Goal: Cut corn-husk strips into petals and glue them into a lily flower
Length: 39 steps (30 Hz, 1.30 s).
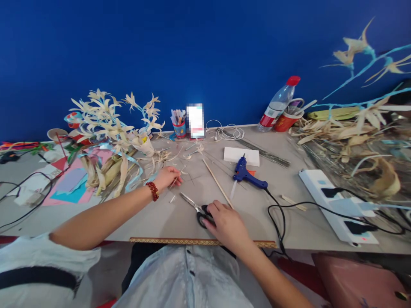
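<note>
My right hand [226,222] is at the black handles of a pair of scissors [193,204], fingers curled over them; the blades point away to the left, near the table surface. My left hand [168,177], with a beaded bracelet at the wrist, is low over the table among thin wires and scraps. Its fingers are curled together, and what they hold, if anything, is too fine to name. A thin wooden stick [215,180] lies just beyond my right hand. Past the stick, a blue glue gun [247,172] rests by a white block [229,155].
Husk flowers [109,115] and coloured paper [72,184] crowd the left. A lit screen [195,122] stands by a pen cup [179,129] at the back. To the right are a leaning bottle [274,109], a red cup [284,122], dried husks [349,137] and a corded power strip [321,196].
</note>
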{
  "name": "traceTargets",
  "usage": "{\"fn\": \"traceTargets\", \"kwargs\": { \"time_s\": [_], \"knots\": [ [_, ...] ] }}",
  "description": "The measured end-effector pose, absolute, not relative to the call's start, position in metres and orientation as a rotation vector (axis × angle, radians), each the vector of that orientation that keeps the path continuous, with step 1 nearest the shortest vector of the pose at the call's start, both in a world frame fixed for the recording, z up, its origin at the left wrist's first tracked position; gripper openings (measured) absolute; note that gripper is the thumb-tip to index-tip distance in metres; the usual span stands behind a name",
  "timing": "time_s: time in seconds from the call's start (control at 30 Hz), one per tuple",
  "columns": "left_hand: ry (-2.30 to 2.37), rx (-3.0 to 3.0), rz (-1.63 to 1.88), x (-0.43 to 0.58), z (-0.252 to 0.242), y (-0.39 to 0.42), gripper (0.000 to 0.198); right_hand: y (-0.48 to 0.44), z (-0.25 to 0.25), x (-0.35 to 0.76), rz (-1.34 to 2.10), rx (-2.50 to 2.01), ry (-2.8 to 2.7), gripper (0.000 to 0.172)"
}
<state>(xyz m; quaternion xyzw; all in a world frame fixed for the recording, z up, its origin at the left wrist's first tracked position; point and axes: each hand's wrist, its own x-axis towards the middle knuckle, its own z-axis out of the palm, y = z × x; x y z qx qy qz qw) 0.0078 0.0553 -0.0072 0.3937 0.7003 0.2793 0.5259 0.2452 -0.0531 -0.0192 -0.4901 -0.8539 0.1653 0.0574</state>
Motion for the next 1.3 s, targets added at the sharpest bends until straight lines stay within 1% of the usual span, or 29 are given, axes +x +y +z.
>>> {"fn": "traceTargets", "kwargs": {
  "time_s": [0.13, 0.47, 0.6, 0.67, 0.7, 0.77, 0.83, 0.87, 0.93, 1.0, 1.07, 1.17, 1.23, 1.3],
  "knots": [
    [1.684, 0.911, 0.661, 0.01, -0.009, 0.057, 0.006, -0.052, -0.015, 0.244, 0.552, -1.52, -2.597, 0.017],
    [1.664, 0.848, 0.678, 0.01, -0.011, 0.06, 0.011, -0.056, -0.016, 0.244, 0.523, -1.53, -2.571, 0.016],
    [1.648, 0.847, 0.696, 0.009, -0.013, 0.061, 0.012, -0.054, -0.011, 0.249, 0.58, -1.541, -2.5, 0.015],
    [1.628, 0.855, 0.714, 0.008, -0.011, 0.06, 0.013, -0.053, -0.008, 0.258, 0.714, -1.55, -2.413, 0.012],
    [1.611, 0.865, 0.726, 0.007, -0.009, 0.058, 0.014, -0.053, -0.008, 0.264, 0.835, -1.533, -2.349, 0.011],
    [1.558, 0.896, 0.754, 0.005, -0.002, 0.053, 0.015, -0.054, -0.009, 0.278, 1.191, -1.447, -2.119, 0.014],
    [1.479, 0.942, 0.774, 0.004, 0.009, 0.044, 0.016, -0.057, -0.013, 0.289, 1.594, -1.285, -1.741, 0.02],
    [1.433, 0.967, 0.777, 0.003, 0.015, 0.038, 0.016, -0.058, -0.014, 0.293, 1.733, -1.193, -1.539, 0.024],
    [1.346, 1.019, 0.779, 0.004, 0.027, 0.024, 0.017, -0.06, -0.016, 0.293, 1.852, -1.052, -1.224, 0.036],
    [1.229, 1.084, 0.786, 0.005, 0.037, 0.011, 0.019, -0.06, -0.015, 0.283, 1.856, -0.965, -1.089, 0.043],
    [1.144, 1.117, 0.804, 0.008, 0.044, -0.001, 0.02, -0.056, -0.013, 0.266, 1.865, -0.896, -1.042, 0.043],
    [1.066, 1.127, 0.811, 0.011, 0.051, -0.013, 0.022, -0.045, -0.008, 0.236, 1.861, -0.82, -0.955, 0.038],
    [1.025, 1.137, 0.807, 0.011, 0.054, -0.018, 0.024, -0.035, -0.005, 0.216, 1.777, -0.828, -0.882, 0.032],
    [0.997, 1.166, 0.797, 0.009, 0.057, -0.021, 0.025, -0.027, 0.0, 0.198, 1.656, -0.867, -0.847, 0.029]
  ]
}}
